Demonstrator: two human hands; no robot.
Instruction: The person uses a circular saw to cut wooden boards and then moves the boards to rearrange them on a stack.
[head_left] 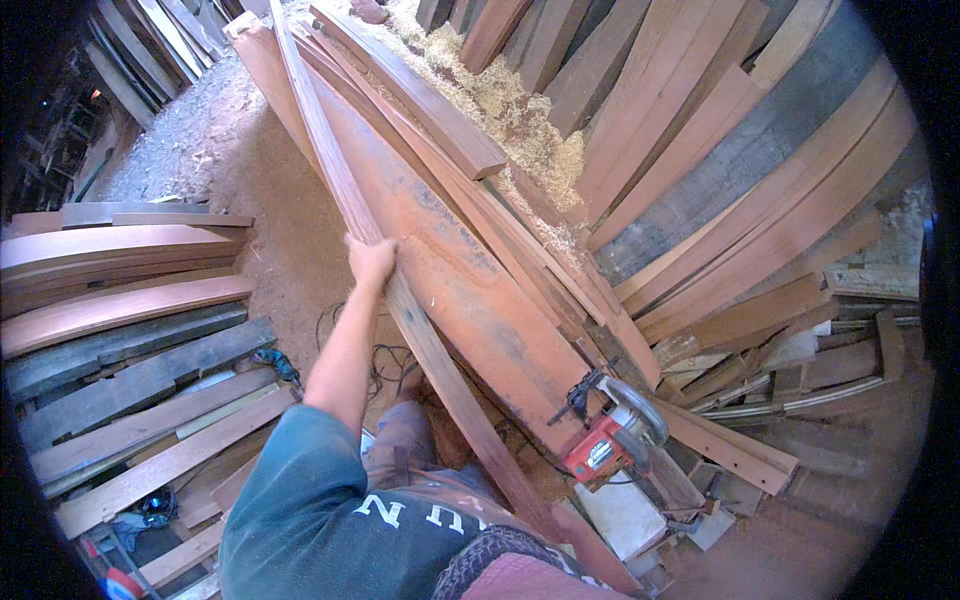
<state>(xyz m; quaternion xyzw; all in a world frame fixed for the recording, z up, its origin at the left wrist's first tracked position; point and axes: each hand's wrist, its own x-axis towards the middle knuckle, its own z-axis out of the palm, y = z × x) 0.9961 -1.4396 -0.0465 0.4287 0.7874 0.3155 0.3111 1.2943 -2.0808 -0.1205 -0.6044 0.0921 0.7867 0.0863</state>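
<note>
My left hand point(371, 262) is closed around a long, narrow wooden plank point(442, 362), with its fingers over the edge. The plank slants from the far left of the bench down to the lower middle, close beside my body. Under its far part lies a broad, sawdust-covered bench top point(440, 250), reddish brown with grey patches. On the near right end of that bench rests a circular saw point(605, 440) with a red body and a metal guard. My right hand is out of the picture.
Several long boards point(440, 100) lie along the bench's right side. Pale wood shavings point(530, 120) heap behind them. Stacked planks stand to the right point(760, 220) and left point(150, 365). A dark cable point(385, 355) trails on the dirt floor point(290, 230) near my legs.
</note>
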